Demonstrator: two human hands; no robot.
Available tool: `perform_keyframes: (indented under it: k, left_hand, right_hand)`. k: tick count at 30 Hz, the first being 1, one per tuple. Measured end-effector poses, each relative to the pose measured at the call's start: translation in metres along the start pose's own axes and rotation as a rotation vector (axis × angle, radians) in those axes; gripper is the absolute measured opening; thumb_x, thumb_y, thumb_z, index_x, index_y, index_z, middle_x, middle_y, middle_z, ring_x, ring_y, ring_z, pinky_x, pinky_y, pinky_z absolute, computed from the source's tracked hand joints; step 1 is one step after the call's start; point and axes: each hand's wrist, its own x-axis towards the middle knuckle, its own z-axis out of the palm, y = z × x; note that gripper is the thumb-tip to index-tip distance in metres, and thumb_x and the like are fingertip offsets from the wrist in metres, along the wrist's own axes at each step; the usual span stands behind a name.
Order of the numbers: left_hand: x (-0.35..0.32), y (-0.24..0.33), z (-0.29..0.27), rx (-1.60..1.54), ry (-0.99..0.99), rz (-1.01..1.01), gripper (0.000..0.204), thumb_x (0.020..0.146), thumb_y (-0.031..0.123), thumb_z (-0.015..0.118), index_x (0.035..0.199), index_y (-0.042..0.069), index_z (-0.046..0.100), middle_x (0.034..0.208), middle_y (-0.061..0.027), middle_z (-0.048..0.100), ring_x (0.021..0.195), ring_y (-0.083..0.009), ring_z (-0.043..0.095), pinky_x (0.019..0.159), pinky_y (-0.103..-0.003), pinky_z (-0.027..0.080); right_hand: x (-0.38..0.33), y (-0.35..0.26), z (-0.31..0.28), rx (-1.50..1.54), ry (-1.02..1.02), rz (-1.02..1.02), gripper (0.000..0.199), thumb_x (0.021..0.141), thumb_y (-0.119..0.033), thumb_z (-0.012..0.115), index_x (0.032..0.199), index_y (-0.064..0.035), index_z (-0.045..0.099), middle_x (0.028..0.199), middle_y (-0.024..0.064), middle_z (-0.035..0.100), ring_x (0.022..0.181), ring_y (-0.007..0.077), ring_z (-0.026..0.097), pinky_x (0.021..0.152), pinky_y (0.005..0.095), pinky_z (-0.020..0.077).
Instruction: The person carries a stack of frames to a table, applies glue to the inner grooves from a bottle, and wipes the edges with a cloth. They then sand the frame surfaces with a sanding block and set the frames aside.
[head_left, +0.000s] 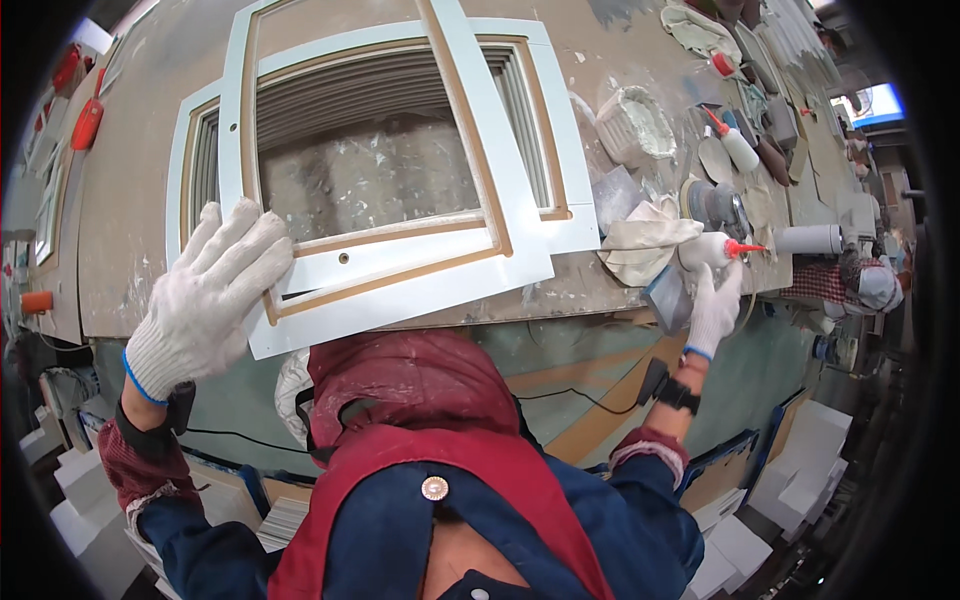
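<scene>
My left hand (210,290), in a white knit glove with a blue cuff, lies over the lower left corner of a white frame (400,296) with brown grooves. Its fingers are stretched out and a little apart. This frame sits askew on a stack of similar white frames (570,150). At the right, my gloved right hand (714,312) reaches up to a white squeeze bottle (703,250) with a red nozzle, lying on its side. Its fingers are apart, the tips at the bottle's lower side; a firm grip does not show. A grey-blue block (668,298) is just left of that hand.
A crumpled cloth (645,240), a sander (715,207), a crusted white tub (637,125) and another red-tipped bottle (738,148) crowd the right of the workbench (130,200). A red tool (88,122) lies far left. Another person (870,285) is at far right.
</scene>
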Motion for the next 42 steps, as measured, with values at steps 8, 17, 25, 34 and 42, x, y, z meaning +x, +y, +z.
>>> perform_keyframes:
  k: [8,17,25,34,42]
  left_hand:
    - [0.0,-0.007,0.038,0.109,0.239,0.0,0.061,0.066,0.016,0.068,0.127,0.01,0.059,0.128,-0.0101,0.057,0.134,-0.0324,0.045,0.113,-0.059,0.03]
    - [0.005,-0.011,0.058,0.113,0.463,0.037,0.056,0.072,0.023,0.062,0.126,0.01,0.06,0.124,-0.0081,0.06,0.131,-0.0289,0.048,0.115,-0.056,0.029]
    - [0.012,0.002,0.061,0.047,0.502,-0.002,0.052,0.078,0.015,0.064,0.13,0.011,0.057,0.128,-0.0072,0.059,0.134,-0.0282,0.046,0.113,-0.057,0.03]
    - [0.028,0.014,0.069,0.033,0.607,-0.023,0.046,0.078,0.014,0.064,0.123,0.005,0.058,0.12,-0.0093,0.059,0.127,-0.0288,0.049,0.107,-0.056,0.038]
    - [0.028,0.015,0.069,0.057,0.571,-0.035,0.047,0.078,0.02,0.067,0.121,0.004,0.06,0.119,-0.0095,0.058,0.127,-0.0304,0.049,0.106,-0.06,0.037]
  right_hand:
    - [-0.04,-0.114,0.046,-0.087,-0.226,-0.54,0.066,0.088,-0.031,0.067,0.142,-0.0029,0.042,0.141,0.0246,0.046,0.131,0.0401,0.044,0.108,0.0431,0.0375]
    - [-0.017,-0.091,0.103,0.057,-0.229,-0.5,0.067,0.086,-0.034,0.067,0.143,-0.0068,0.044,0.142,0.0237,0.045,0.128,0.0438,0.045,0.108,0.0476,0.0363]
    - [-0.087,-0.187,-0.026,0.952,-0.231,-0.16,0.05,0.091,0.004,0.054,0.14,0.0002,0.046,0.128,0.0183,0.06,0.097,0.0172,0.063,0.084,0.0241,0.05]
    - [-0.188,-0.348,-0.035,0.092,-0.592,-1.364,0.051,0.08,-0.011,0.067,0.129,-0.0032,0.055,0.1,0.0149,0.064,0.073,0.0278,0.064,0.066,0.0345,0.0535]
    - [-0.191,-0.37,-0.023,-0.217,-0.692,-1.41,0.046,0.083,-0.016,0.063,0.126,-0.0025,0.054,0.089,0.0122,0.064,0.075,0.0291,0.067,0.061,0.0369,0.0531]
